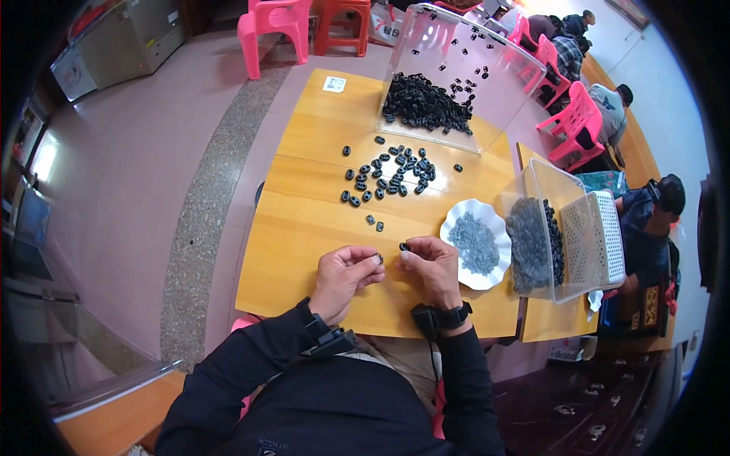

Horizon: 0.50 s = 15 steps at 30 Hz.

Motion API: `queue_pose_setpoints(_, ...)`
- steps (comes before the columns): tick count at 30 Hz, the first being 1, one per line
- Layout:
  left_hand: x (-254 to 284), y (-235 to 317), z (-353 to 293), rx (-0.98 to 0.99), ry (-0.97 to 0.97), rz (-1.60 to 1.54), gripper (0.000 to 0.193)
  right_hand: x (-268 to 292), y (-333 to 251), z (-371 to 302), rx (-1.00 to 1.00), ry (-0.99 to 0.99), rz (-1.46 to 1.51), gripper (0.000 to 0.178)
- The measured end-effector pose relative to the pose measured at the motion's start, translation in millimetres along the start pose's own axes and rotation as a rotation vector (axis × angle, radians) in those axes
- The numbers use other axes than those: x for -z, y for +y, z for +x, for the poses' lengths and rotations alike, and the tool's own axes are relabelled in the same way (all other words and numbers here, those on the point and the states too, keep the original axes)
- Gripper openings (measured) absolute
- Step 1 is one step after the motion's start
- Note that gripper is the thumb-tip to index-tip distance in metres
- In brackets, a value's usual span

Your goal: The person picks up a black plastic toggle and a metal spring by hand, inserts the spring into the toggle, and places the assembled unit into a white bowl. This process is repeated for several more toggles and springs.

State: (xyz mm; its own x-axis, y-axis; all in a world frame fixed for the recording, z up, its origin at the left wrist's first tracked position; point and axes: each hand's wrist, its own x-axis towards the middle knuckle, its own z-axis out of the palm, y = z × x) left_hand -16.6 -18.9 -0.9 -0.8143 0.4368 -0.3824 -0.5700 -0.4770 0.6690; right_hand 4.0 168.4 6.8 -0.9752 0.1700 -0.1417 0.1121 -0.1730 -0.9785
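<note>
Over the near part of the table, my left hand (346, 277) is closed in a pinch, with a tiny object at its fingertips that is too small to name. Beside it, my right hand (433, 267) pinches a small black plastic piece (404, 247) between thumb and fingers. The two hands are close but apart. Just beyond them lie two dark pieces (379, 226). Farther off, several oval black pieces with two holes (399, 180) are scattered in a loose cluster. To the right of my right hand stands a white scalloped dish (494, 280) holding many small greyish translucent bits (473, 242).
A clear plastic bin (498, 68) with heaped black pieces (426, 102) stands at the table's far end. Another clear bin (536, 178) and a white perforated basket (610, 239) are at the right. A pink chair (277, 26) and red stool (342, 26) stand beyond. Other people sit along the right.
</note>
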Motion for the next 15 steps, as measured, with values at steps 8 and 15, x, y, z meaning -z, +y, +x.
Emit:
queue_pose_setpoints(8, -5.8, 1.1, -2.8, 0.008, -0.018, -0.047, 0.016, -8.4, 5.7, -5.9, -0.004, -0.089, 0.011, 0.017)
queue_pose_setpoints(15, -0.9, 1.9, 0.9, 0.029, -0.064, -0.117, 0.016, -8.8, 2.4, -9.6, -0.104, -0.148, 0.035, 0.019)
